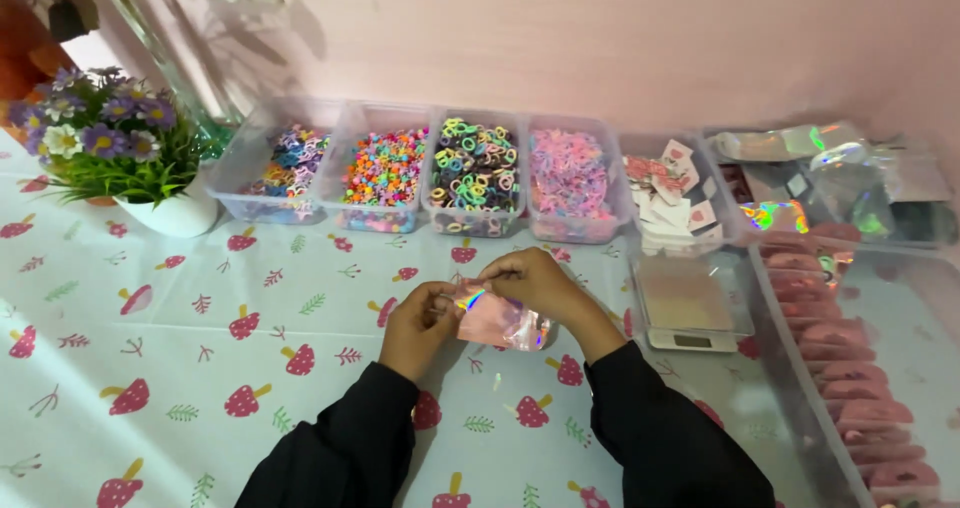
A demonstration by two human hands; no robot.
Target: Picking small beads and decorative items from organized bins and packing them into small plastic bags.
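Pinching a shiny pink pouch point(500, 320) between them, left hand point(418, 323) and right hand point(541, 280) hold it lengthwise left-to-right.

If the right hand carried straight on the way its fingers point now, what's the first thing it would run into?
The right hand points leftward across the top of the shiny pink pouch, so it would most likely meet the left hand first, which grips the pouch's other end. Depth is hard to judge from this view.

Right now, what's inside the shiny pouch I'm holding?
The holographic pouch, held by your left hand and right hand, shows pinkish contents; its glare and your fingers hide what they are.
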